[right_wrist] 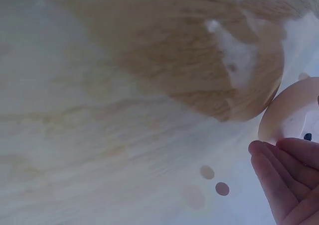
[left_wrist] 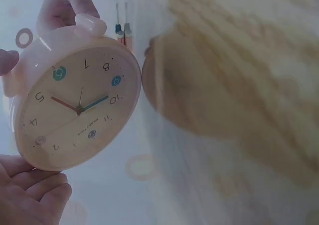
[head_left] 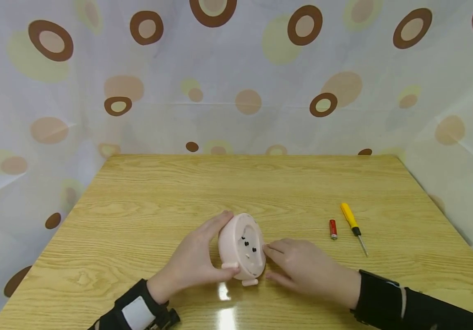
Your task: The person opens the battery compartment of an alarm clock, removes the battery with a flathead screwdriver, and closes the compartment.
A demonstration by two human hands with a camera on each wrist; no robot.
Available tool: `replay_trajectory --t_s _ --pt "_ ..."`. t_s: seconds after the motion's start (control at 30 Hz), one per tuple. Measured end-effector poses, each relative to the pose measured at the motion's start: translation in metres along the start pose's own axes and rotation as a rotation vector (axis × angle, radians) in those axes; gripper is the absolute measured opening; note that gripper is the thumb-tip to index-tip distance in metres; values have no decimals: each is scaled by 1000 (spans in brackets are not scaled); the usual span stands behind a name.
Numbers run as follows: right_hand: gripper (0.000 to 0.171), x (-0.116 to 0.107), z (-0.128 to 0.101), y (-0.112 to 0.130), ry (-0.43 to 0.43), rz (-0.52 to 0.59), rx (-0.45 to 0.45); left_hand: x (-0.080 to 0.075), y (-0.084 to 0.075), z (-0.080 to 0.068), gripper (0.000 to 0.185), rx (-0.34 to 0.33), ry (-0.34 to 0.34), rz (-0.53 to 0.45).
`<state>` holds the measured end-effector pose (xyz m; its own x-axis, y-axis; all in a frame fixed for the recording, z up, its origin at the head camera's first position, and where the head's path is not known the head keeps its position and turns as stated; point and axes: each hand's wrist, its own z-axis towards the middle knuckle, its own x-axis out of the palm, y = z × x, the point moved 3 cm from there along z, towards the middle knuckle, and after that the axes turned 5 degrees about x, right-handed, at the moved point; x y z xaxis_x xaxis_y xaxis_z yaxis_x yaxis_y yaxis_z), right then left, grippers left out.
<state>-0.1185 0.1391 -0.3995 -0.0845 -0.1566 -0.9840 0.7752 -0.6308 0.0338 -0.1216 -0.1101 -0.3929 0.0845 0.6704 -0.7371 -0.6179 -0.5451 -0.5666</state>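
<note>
A pale pink alarm clock stands on its rim on the wooden table, its back with several small black knobs turned toward the head camera. My left hand grips it, fingers over the upper rim and thumb at one of the stubby feet. In the left wrist view the clock's dial shows numbers and coloured hands, with left fingers along its edge. My right hand rests beside the clock, its extended fingertips at the right rim. The right wrist view shows those fingers against the pink casing.
To the right on the tabletop lie a red battery and a screwdriver with a yellow handle, its metal tip toward me. A curtain with brown and beige ovals hangs behind and around the table.
</note>
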Motion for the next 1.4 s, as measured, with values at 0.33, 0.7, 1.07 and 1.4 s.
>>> replay_trajectory --t_s 0.33,0.7,1.07,1.4 --pt "42 -32 6 -10 -276 -53 -60 -4 -6 4 111 34 61 44" --pt "62 -43 9 -14 -291 -2 -279 -14 -14 8 109 18 168 60" --pt "70 -34 -1 -16 -186 -20 -226 -11 -20 20 109 17 202 28" --pt "58 -43 -4 -18 -332 -24 -237 -1 -16 24 109 23 159 -91"
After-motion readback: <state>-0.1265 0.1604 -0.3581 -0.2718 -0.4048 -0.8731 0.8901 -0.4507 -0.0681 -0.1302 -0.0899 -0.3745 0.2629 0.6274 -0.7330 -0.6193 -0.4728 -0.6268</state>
